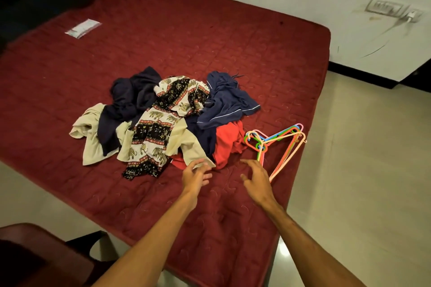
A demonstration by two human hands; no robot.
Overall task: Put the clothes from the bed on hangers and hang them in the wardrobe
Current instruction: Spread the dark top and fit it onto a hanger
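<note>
A heap of clothes lies on the dark red mattress [163, 37]: an elephant-print garment [158, 123], a cream shirt [93, 144], navy pieces [228, 102] and a red garment [227, 144]. Several coloured plastic hangers [277, 142] lie bunched to the right of the heap, near the mattress edge. My left hand [194, 176] reaches over the mattress with relaxed fingers just short of the cream shirt's hem. My right hand [256, 179] hovers with spread fingers between the red garment and the hangers. Neither hand holds anything. No wardrobe is in view.
A small clear packet [82, 28] lies on the far left of the mattress. A dark wooden chair [35, 256] stands at the lower left. Tiled floor [373, 170] runs along the right, with a wall socket and charger [410, 16] on the white wall.
</note>
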